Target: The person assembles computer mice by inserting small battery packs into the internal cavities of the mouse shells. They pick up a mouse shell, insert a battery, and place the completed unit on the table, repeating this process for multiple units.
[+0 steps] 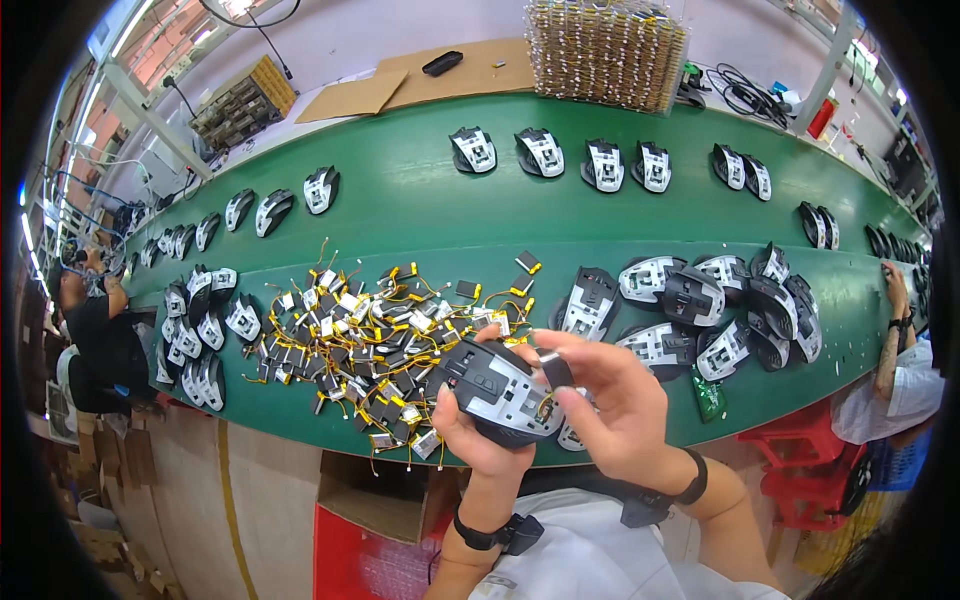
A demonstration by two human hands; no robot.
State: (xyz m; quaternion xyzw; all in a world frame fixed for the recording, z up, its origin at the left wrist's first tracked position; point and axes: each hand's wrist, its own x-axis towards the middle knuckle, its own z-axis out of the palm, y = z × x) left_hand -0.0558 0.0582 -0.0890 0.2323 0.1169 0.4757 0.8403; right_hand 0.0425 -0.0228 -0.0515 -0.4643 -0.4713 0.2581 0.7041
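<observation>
My left hand (pixel 470 442) is wrapped round a black and silver computer mouse (pixel 482 378), its underside with cutouts turned up. Between the fingertips of my right hand (pixel 628 408) is a small dark battery (pixel 556 371), held just above the right end of that mouse. Thin yellowish wires show in a mouse opening beneath it; where they lead is partly hidden by my fingers. Just left of my hands lies a heap of small batteries (pixel 345 345) with yellow tape and wires. To the right, a cluster of similar mice (pixel 692 296) lies piled on the green bench (pixel 400 190).
Mice (pixel 603 165) stand in a row along the far strip. Another mouse pile (pixel 195 335) sits at left. A tall stack of trays (pixel 603 55) and flat cardboard (pixel 455 72) lie behind. Other people (pixel 890 385) sit at both sides. Red stools (pixel 800 450) stand below right.
</observation>
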